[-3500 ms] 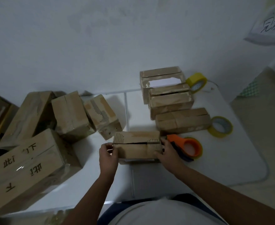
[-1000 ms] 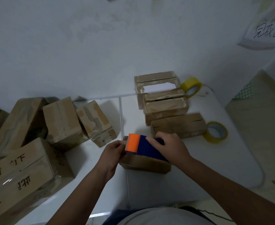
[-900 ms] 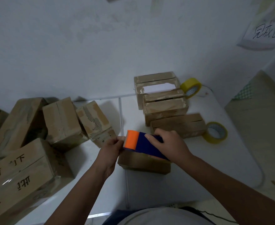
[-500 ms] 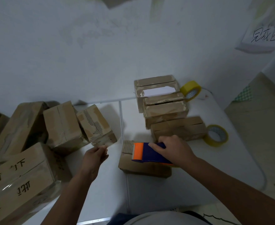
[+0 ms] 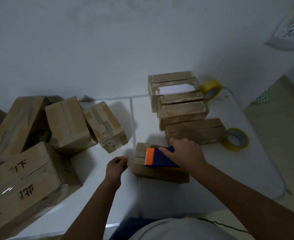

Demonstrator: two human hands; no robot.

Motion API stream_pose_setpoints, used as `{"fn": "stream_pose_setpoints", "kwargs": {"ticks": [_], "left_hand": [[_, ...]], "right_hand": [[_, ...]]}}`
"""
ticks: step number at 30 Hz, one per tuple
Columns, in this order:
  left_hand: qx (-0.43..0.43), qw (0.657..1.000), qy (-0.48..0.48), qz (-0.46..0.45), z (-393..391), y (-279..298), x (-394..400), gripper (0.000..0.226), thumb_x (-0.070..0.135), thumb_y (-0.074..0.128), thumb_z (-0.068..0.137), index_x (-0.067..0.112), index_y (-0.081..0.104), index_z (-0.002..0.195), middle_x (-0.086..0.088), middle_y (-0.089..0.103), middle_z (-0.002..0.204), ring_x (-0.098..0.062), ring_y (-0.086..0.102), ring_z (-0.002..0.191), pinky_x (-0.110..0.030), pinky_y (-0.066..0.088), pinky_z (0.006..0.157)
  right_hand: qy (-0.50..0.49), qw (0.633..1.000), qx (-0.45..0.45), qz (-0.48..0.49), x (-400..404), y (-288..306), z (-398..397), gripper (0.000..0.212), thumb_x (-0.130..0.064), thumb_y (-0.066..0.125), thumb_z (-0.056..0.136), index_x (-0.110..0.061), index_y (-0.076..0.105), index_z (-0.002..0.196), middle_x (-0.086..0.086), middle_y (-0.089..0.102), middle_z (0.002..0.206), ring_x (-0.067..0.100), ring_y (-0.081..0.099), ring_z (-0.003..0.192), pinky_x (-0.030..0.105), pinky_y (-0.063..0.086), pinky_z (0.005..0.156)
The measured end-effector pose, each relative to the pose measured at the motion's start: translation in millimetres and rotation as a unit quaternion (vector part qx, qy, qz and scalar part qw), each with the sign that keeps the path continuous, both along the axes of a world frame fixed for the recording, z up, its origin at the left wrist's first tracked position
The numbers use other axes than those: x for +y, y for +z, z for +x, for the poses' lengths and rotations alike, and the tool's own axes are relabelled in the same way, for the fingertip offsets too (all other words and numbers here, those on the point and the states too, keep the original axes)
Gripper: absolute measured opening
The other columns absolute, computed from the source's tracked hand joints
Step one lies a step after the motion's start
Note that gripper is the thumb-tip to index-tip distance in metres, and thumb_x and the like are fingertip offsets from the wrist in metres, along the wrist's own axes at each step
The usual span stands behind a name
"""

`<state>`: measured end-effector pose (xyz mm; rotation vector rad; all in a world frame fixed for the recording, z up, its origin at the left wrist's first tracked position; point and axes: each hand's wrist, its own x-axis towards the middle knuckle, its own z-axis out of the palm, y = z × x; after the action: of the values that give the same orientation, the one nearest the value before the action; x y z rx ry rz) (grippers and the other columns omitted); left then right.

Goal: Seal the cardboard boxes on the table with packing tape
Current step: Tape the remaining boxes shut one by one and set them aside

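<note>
the small box [image 5: 160, 168] lies under the tape dispenser [image 5: 160, 157], which the right hand [image 5: 186, 154] grips; the left hand [image 5: 116, 166], just beside, holds nothing, fingers loosely curled. beyond the grip, three boxes [image 5: 182, 115] look unsealed, so most sealing remains.

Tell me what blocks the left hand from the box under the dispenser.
Nothing visible does. The left hand hovers just left of the box, with only bare table between them. The right hand holds the dispenser on top of the box.
</note>
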<state>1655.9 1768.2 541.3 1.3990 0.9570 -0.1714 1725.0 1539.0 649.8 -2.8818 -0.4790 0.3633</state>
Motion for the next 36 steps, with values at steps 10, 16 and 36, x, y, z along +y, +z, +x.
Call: {"fn": "stream_pose_setpoints", "kwargs": {"ticks": [10,16,36], "left_hand": [[0.027,0.988,-0.145,0.039,2.3,-16.8,-13.8,0.018,0.023,0.054,0.1,0.009,0.062,0.108,-0.016,0.065,0.108,-0.028,0.062,0.096,-0.033,0.052,0.077],[0.069,0.958,-0.243,0.134,-3.1,-11.2,-10.7,0.017,0.024,0.058,0.099,0.01,0.054,0.109,-0.008,0.063,0.106,-0.017,0.061,0.085,-0.037,0.053,0.083],[-0.137,0.865,-0.454,0.161,18.2,34.9,-12.7,0.067,0.05,0.038,0.097,0.035,0.009,0.155,0.016,0.003,0.164,0.003,0.004,0.147,-0.024,0.013,0.121]], "right_hand": [[-0.008,1.0,-0.01,-0.013,5.4,-4.4,-2.2,0.051,-0.069,0.035,0.091,-0.021,0.053,0.093,0.0,0.064,0.082,0.018,0.063,0.075,0.032,0.054,0.065],[0.008,0.999,-0.016,-0.038,4.3,-4.6,-5.4,0.052,-0.068,0.034,0.092,-0.021,0.054,0.098,0.0,0.064,0.085,0.018,0.063,0.075,0.032,0.054,0.066],[-0.003,1.0,-0.003,-0.02,4.3,3.0,-1.5,0.052,-0.066,0.037,0.093,-0.018,0.056,0.099,0.002,0.063,0.087,0.019,0.062,0.079,0.031,0.053,0.068]]}}
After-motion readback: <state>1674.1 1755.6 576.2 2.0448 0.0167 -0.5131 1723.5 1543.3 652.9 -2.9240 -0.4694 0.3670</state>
